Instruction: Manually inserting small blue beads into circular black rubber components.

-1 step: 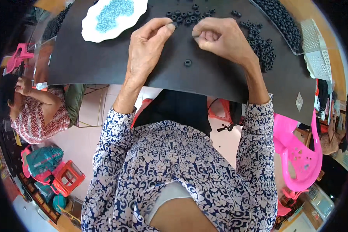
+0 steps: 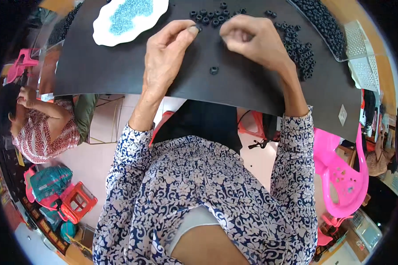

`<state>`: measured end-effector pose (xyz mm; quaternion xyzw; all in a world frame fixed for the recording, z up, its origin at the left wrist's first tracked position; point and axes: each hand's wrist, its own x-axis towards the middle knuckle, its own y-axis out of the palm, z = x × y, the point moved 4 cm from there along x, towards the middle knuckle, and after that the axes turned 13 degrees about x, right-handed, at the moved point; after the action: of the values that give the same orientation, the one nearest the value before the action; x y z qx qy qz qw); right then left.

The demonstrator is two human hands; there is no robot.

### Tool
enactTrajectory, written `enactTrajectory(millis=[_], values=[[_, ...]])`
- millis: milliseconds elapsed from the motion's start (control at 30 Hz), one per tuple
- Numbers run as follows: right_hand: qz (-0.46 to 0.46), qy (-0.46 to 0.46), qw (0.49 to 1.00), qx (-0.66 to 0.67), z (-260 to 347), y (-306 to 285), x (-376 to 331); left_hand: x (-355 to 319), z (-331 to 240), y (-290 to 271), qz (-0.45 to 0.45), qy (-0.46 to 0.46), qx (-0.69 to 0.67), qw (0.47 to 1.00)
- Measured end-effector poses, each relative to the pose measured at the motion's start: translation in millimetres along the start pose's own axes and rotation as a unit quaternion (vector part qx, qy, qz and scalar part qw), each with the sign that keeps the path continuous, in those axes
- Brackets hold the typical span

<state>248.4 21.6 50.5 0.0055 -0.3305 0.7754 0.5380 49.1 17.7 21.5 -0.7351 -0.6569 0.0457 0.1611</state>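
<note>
Rings: small black rings (image 2: pixel 210 17) lie scattered at upper centre of the dark worktop (image 2: pixel 119 70), one stray (image 2: pixel 214 70) below.
Left hand (image 2: pixel 163 57): fingertips pinched on a ring.
Right hand (image 2: pixel 252 42): curled closed; contents hidden.
Left to do: heap (image 2: pixel 323 22) at upper right looks untouched.

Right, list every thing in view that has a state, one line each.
Left hand: fingertips pinched on a small black ring at the mat.
Right hand: curled, fingers closed; contents hidden.
White tray: holds blue beads.
Lone black ring: lying flat, apart from the piles.
Black mat: spread flat under the rings.
Pink chair: unoccupied.
</note>
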Motion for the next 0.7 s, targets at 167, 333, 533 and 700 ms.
enactTrajectory(millis=[167,333,533,700], values=[[-0.017,0.022,0.998,0.048,22,5,-21,-26,4,-15,0.004,-0.023,-0.122,0.992],[0.023,0.036,0.999,-0.004,31,49,-46,-26,12,-12,0.015,-0.024,-0.095,0.995],[-0.035,0.039,0.996,-0.078,9,25,-49,-30,32,-13,0.008,-0.046,-0.103,0.994],[-0.078,0.013,0.982,-0.169,6,11,-21,-29,29,-14,0.008,-0.036,-0.144,0.989]])
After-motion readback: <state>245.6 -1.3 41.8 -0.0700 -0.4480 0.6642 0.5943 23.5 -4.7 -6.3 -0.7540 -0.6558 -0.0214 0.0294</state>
